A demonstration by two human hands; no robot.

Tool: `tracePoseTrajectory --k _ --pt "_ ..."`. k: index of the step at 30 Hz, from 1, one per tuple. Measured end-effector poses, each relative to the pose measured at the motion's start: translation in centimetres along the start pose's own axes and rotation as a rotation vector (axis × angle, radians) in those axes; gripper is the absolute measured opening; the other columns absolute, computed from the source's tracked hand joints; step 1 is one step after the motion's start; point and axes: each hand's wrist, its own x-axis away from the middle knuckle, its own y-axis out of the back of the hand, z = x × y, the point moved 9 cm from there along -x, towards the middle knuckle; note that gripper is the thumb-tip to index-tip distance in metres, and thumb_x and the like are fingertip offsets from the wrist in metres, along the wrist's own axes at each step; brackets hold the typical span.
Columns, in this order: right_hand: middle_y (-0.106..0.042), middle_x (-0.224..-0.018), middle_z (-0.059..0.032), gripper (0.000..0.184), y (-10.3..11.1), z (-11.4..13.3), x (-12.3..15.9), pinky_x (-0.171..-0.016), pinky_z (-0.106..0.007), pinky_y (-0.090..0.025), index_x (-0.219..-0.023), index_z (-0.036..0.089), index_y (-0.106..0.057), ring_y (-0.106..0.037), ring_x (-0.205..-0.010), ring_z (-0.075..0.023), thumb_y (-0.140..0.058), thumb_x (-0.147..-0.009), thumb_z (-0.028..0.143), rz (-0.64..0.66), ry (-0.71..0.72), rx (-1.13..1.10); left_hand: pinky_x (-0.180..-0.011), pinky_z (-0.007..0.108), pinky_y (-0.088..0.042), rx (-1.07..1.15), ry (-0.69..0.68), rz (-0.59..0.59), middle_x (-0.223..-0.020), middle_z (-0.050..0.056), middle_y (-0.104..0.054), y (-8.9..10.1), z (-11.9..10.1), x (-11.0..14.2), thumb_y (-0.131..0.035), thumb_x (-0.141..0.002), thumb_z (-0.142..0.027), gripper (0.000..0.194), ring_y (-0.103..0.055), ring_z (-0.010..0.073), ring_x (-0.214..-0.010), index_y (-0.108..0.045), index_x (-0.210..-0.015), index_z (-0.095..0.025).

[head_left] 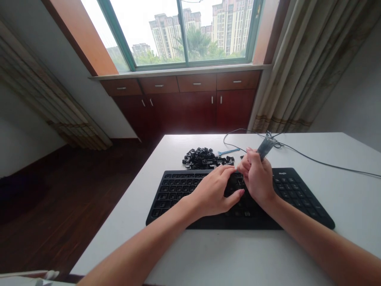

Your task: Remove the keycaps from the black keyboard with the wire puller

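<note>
A black keyboard [293,194] lies across the white table, its left part showing bare key sockets and its right part still carrying keycaps. My left hand [216,190] rests on the middle of the keyboard, thumb and fingers apart, holding nothing. Beside it, my right hand [258,176] is closed round a keycap puller [266,147] with a grey, see-through handle sticking up. Thin wire ends show below the fist, over the keys; the exact contact point is hard to make out. Behind the keyboard lies a heap of loose black keycaps [199,158].
A blue brush-like tool [228,151] lies behind the keyboard, right of the heap. The keyboard's dark cable [321,159] runs over the white table [214,254] to the right edge. Beyond stand red-brown cabinets [184,109] under a window.
</note>
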Motion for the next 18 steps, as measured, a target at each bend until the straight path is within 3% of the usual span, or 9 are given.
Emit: tracePoseTrajectory --k 5,10,14,18 --pt "-0.029 -0.055 0.0082 0.04 -0.4 -0.7 -0.3 -0.048 -0.024 -0.031 -0.063 0.022 -0.039 -0.027 -0.049 -0.0093 -0.067 -0.091 0.03 0.004 -0.047 -0.02 -0.117 0.042 -0.046 0.029 0.001 -0.024 -0.143 0.017 -0.057 -0.1 0.0 0.0 -0.064 -0.093 -0.04 0.05 -0.056 0.0297 -0.133 -0.058 -0.133 -0.011" --pt "-0.031 -0.057 0.0073 0.038 -1.6 -0.9 -0.1 -0.049 -0.024 -0.033 -0.064 0.022 -0.038 -0.029 -0.05 -0.0096 -0.065 -0.09 0.026 0.122 -0.107 -0.041 -0.115 0.042 -0.047 0.037 0.005 -0.028 -0.142 0.015 -0.059 0.1 -0.1 0.0 -0.06 -0.093 -0.032 0.043 -0.057 0.0287 -0.131 -0.058 -0.132 -0.013" --pt "-0.032 -0.058 0.0071 0.038 -2.2 -0.6 0.0 -0.053 -0.025 -0.034 -0.064 0.022 -0.037 -0.03 -0.051 -0.0097 -0.063 -0.091 0.025 0.213 -0.086 -0.038 -0.115 0.043 -0.048 0.035 0.018 -0.038 -0.14 0.015 -0.059 0.2 -0.1 0.0 -0.06 -0.092 -0.032 0.047 -0.057 0.0295 -0.13 -0.055 -0.135 -0.014" --pt "-0.033 -0.058 0.0071 0.038 -1.7 -0.6 -0.2 -0.053 -0.026 -0.033 -0.065 0.022 -0.037 -0.031 -0.05 -0.0101 -0.063 -0.093 0.027 0.198 -0.052 0.025 -0.117 0.042 -0.046 0.023 0.013 -0.037 -0.142 0.015 -0.058 0.1 -0.2 -0.1 -0.061 -0.092 -0.035 0.048 -0.056 0.0296 -0.132 -0.055 -0.135 -0.014"
